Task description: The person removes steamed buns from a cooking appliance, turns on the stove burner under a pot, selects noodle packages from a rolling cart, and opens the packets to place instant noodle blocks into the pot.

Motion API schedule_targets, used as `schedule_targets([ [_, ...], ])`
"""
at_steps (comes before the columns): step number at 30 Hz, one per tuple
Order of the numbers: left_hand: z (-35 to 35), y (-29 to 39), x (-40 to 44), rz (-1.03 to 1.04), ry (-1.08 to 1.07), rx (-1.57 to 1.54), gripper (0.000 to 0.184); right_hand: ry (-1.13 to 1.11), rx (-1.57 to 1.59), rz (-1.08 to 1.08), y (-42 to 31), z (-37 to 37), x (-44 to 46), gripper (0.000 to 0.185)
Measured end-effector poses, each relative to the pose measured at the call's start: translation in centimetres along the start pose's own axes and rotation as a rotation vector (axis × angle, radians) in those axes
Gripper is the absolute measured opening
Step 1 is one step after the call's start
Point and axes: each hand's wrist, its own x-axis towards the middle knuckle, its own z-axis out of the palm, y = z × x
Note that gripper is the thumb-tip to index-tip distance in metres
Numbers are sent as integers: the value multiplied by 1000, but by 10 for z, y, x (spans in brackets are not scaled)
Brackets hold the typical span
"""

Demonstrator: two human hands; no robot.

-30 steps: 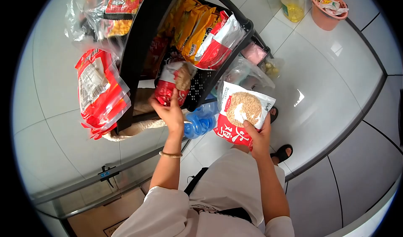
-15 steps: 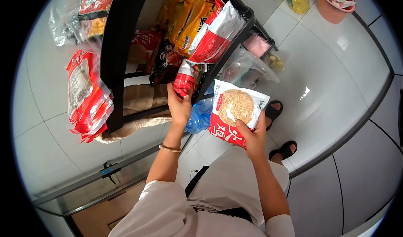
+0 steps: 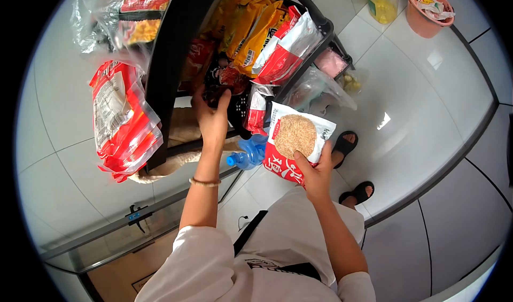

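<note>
My right hand [image 3: 316,175] grips the lower edge of a red and white noodle packet [image 3: 296,139], thumb on its front. My left hand [image 3: 212,112] reaches into the black shelf basket [image 3: 239,107], fingers around a dark packet [image 3: 223,77]; its fingertips are partly hidden. Beside it, a small red and silver packet [image 3: 258,108] stands at the basket's near side. Yellow packets [image 3: 256,35] and a large red and white packet [image 3: 288,49] fill the basket's upper part.
Red and white packages [image 3: 124,121] and a clear plastic bag [image 3: 96,21] lie left of the shelf. Blue bottles [image 3: 248,155] stand below it. At the top right are an oil bottle [image 3: 382,4] and a pink bin [image 3: 427,18].
My left hand has let go of the small red and silver packet at the basket's near side and moved left to the dark packet. My right hand keeps its noodle packet.
</note>
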Motion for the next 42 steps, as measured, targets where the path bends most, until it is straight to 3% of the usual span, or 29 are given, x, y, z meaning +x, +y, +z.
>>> schedule_targets([
  [2, 6, -11, 20, 85, 51, 77, 69, 50, -93, -25, -1, 12, 1, 46],
  [4, 16, -35, 39, 71, 201, 478, 74, 130, -231, -93, -7, 24, 2, 45],
  [5, 17, -29, 39, 70, 204, 470, 74, 129, -236, -98, -15, 31, 1, 45],
  [7, 18, -17, 34, -65, 33, 565, 91, 183, -323, -7, -26, 44, -2, 47],
  [9, 14, -10, 30, -147, -12, 622, 88, 206, -408, 34, -26, 53, -2, 48],
  [11, 10, -20, 26, -31, 0, 617, 86, 96, -255, -60, 2, 55, 6, 49],
  [12, 6, -13, 26, -107, -70, 642, 86, 77, -215, -37, 7, 61, 7, 50],
  [16, -3, 18, 5, -95, -107, 364, 72, 73, -344, -201, 27, 104, 20, 53],
  [17, -3, 21, -4, -102, -86, 310, 67, 38, -354, -36, 4, 123, 20, 61],
  [19, -12, 14, -16, -259, -188, 200, 65, -12, -676, -183, 24, 139, 39, 70],
  [21, -26, 29, -24, -284, -249, 79, 61, -46, -756, -218, 52, 142, 63, 74],
  [23, -28, 24, -37, -87, -150, 6, 51, -83, -752, -184, 52, 138, 74, 72],
  [24, -31, 16, -45, -75, -248, 22, 44, -71, -808, -188, 60, 131, 80, 74],
  [25, -36, 20, -52, -42, -271, 15, 40, -55, -855, -364, 81, 119, 89, 77],
  [28, -52, 46, -74, 5, -322, -47, 36, -102, -503, -146, 58, 118, 79, 74],
  [30, -65, 60, -92, -30, -379, -97, 39, -29, -653, -128, 42, 107, 67, 69],
  [33, -100, 85, -101, 96, -376, -68, 48, 123, -681, 45, -11, 91, 44, 60],
  [34, -117, 94, -96, 145, -599, -56, 52, 198, -687, 84, -32, 85, 40, 60],
  [35, -133, 104, -96, 192, -826, -44, 56, 274, -767, -30, -45, 74, 43, 54],
  [37, -162, 129, -77, 208, -809, -140, 54, 293, -611, 37, -87, 89, 41, 51],
  [40, -202, 164, -37, 132, -925, -300, 49, 305, -663, 141, -113, 112, 47, 44],
  [42, -243, 197, -5, 13, -1218, -360, 43, 309, -770, -296, -121, 130, 50, 37],
])
